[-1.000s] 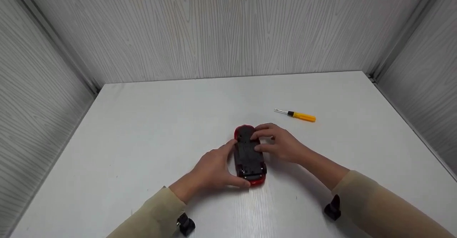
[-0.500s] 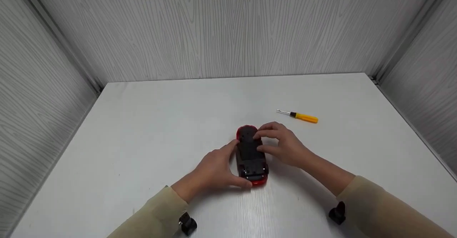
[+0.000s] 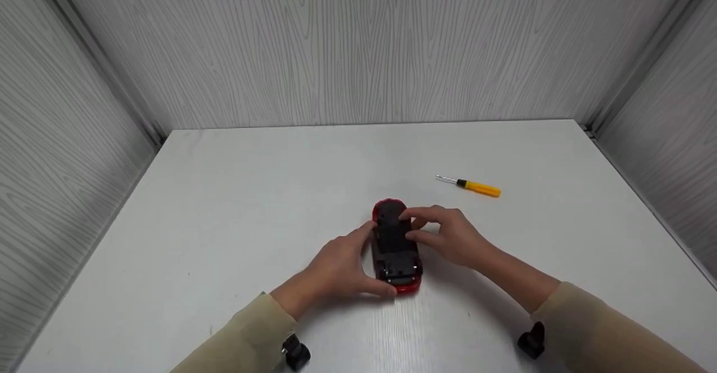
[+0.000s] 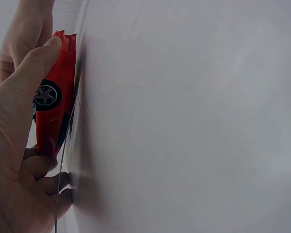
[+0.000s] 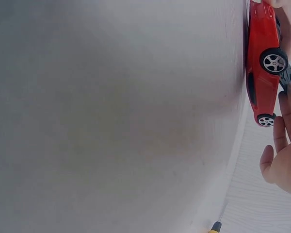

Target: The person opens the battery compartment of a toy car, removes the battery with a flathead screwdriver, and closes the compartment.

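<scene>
A red toy car [image 3: 408, 287] lies upside down on the white table, its black underside [image 3: 399, 264] facing up. My left hand [image 3: 336, 266] grips it, thumb at the near end and fingers along the left side and far part. In the right wrist view, a ridged black cover [image 5: 287, 77] stands out at an angle from the car's underside. My right hand [image 3: 451, 236] pinches this cover between thumb and fingers. Red bodywork [image 4: 58, 73] and one wheel [image 4: 47, 95] show in the left wrist view, next to the left thumb.
A screwdriver [image 3: 482, 189] with a yellow handle lies beyond the right hand, its metal shaft pointing left. Grey wood-grain panels [image 3: 358, 48] close off the back and both sides of the white table [image 3: 252, 194].
My right fingers have drawn in closer together over the car's underside. Its middle panel looks darker than a second ago. The left hand keeps its hold, and the head view has shifted slightly.
</scene>
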The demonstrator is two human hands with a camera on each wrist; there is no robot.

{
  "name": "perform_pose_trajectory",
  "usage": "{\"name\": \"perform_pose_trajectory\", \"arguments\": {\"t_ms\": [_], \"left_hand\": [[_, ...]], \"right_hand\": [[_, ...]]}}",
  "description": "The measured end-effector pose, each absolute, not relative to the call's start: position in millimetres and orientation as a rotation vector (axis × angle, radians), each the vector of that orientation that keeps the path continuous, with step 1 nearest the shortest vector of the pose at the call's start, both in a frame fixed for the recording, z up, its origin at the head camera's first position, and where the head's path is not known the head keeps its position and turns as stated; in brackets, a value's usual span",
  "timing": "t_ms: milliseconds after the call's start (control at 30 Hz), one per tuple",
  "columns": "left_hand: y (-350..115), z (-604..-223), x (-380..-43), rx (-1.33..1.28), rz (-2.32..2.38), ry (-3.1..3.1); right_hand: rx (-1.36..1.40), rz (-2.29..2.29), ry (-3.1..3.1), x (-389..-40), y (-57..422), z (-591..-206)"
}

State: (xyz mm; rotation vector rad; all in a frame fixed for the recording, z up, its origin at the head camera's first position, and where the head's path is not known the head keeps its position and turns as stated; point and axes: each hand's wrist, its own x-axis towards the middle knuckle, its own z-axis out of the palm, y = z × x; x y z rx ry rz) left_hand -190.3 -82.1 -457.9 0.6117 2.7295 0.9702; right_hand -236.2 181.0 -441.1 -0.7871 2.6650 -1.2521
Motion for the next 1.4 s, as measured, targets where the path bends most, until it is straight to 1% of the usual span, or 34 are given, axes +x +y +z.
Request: {"name": "perform_pose_trajectory", "arguments": {"t_ms": [133, 400, 567, 1033, 1267, 1400], "left_hand": [[-82, -459, -191, 0.607, 0.974, 2.729], [-82, -461, -193, 0.626, 0.992, 2.739], [-82, -462, -194, 0.664, 1.02, 2.75], [-83, -462, -195, 0.634, 0.994, 2.762], [-82, -461, -195, 0.62, 0.973, 2.76], [-82, -460, -193, 0.618, 0.98, 2.752]], "right_hand": [[-0.739, -1.278, 2.647, -236, 181, -440], [-0.763, -1.352, 2.611, -236, 182, -436], [-0.731, -1.437, 2.613, -238, 186, -431], [-0.561, -1.476, 2.676, -246, 217, -419], [-0.589, -1.517, 2.698, -251, 234, -420], [-0.561, -1.497, 2.711, -251, 243, -422]]}}
